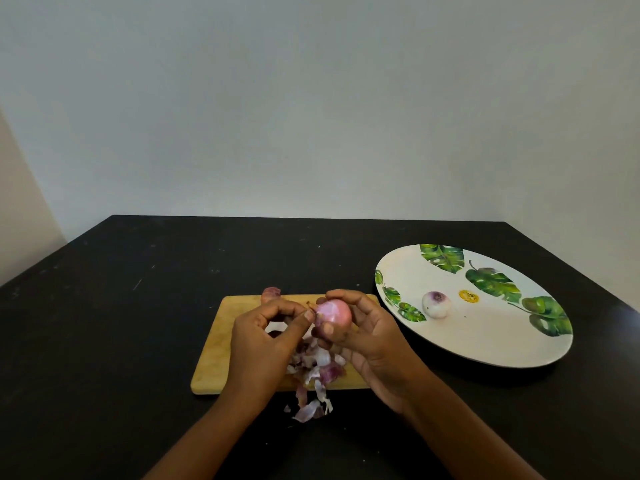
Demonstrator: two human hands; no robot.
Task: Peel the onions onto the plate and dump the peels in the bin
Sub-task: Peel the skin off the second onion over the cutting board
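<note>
The right hand (370,337) holds a pink onion (333,317) up over the board (214,358), with the fingers curled round the back of it and the thumb pressed on the front. The left hand (263,337) is just beside it at 9 o'clock. Its thumb and first finger are closed in a pinch on the skin at the onion's tip, and its other fingers are curled in. The onion lies on its side, with its long way running from 9 o'clock to 3 o'clock, and the brown tip points at the left hand. So I think the next pull should go toward 9 o'clock, away from the right hand, to strip the skin along the onion. Most of the onion looks smooth and shiny, so it seems nearly done. The peels (318,368) lie in a heap at 6 o'clock from the onion, some on the board and some spilled onto the bench (104,306). The plate (485,355) sits on the bench at 3 o'clock from the board, nearer the right hand, so that hand looks best for setting the onion down. A peeled onion (437,304) already rests on the plate. A third onion (271,293), with its skin on, waits at 10 o'clock by the board's far edge. The bin is not in view.
</note>
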